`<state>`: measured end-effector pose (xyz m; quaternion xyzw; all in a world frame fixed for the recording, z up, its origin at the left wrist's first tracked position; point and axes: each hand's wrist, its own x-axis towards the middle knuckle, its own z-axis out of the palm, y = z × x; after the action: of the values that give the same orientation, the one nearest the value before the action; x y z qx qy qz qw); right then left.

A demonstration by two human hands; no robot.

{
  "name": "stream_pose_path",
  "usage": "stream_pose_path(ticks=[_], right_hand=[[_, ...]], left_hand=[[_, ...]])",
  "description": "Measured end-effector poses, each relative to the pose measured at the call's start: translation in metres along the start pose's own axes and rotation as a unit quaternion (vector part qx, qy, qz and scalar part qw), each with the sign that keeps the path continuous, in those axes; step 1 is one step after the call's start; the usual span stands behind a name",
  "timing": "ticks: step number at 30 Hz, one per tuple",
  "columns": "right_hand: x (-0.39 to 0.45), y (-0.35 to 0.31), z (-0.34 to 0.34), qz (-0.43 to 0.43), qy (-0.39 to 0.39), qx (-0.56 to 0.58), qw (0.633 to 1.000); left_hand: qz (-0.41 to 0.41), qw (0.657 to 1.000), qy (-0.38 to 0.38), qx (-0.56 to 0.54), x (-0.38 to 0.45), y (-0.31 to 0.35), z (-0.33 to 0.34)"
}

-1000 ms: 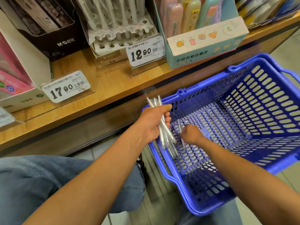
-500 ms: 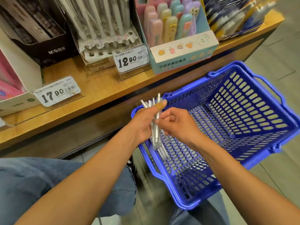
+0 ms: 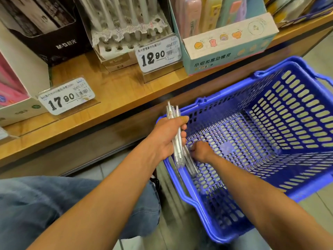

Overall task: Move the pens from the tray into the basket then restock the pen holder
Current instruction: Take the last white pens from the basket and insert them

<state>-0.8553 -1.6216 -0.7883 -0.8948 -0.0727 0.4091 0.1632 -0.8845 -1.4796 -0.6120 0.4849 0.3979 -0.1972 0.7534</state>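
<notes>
Gripping a bundle of white pens [image 3: 177,139] upright in the left hand [image 3: 166,139] over the blue basket's [image 3: 270,188] near rim; right hand [image 3: 201,150] down inside, fingers curled around more pens on the mesh floor. Pen holder [image 3: 126,38] up on the wooden shelf [image 3: 115,91].

setting: stationery shop aisle. evidence: wooden display shelf [image 3: 115,91] with printed price tags, 17.90 [image 3: 66,96] and 12.90 [image 3: 158,55]; boxed eraser display carton [image 3: 228,49]; pen holder [image 3: 126,33] of white pens; blue plastic shopping basket [image 3: 270,134] on the floor.
</notes>
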Motion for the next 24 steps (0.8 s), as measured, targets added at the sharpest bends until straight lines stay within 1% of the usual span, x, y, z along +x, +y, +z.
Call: stream_pose_path(ticks=[4,7,9,12,14,15,17,19,21,24], right_hand=[[0.01,0.002,0.03,0.046,0.024,-0.012,0.999],[0.013,0.004,0.032,0.039,0.017,-0.046,0.998],[0.009,0.008,0.026,0.047,0.014,-0.039,0.998],[0.0,0.015,0.009,0.051,0.022,0.012,0.998],[-0.009,0.018,-0.009,0.049,0.043,0.11,0.992],[-0.016,0.016,-0.02,0.052,0.047,0.185,0.98],[-0.034,0.011,-0.043,0.05,0.052,0.339,0.938],[-0.057,0.004,-0.061,0.017,0.061,0.443,0.894],[-0.084,-0.004,-0.075,-0.03,0.073,0.501,0.862],[-0.12,-0.019,-0.091,-0.099,0.087,0.544,0.829]], left_hand=[[0.007,1.0,0.012,0.001,0.002,-0.001,0.001],[0.005,1.0,0.012,0.002,0.003,-0.002,0.0],[0.004,1.0,0.01,0.005,0.003,-0.002,0.0],[0.006,1.0,0.01,0.007,0.003,-0.002,0.0],[0.005,1.0,0.01,0.009,0.002,-0.002,0.001],[0.004,1.0,0.012,0.012,0.002,-0.002,0.002],[0.004,1.0,0.016,0.017,0.0,-0.002,0.003],[0.001,1.0,0.016,0.019,-0.001,-0.002,0.005],[-0.002,1.0,0.009,0.021,-0.002,-0.002,0.007],[0.005,0.999,-0.003,0.038,-0.004,-0.004,0.01]])
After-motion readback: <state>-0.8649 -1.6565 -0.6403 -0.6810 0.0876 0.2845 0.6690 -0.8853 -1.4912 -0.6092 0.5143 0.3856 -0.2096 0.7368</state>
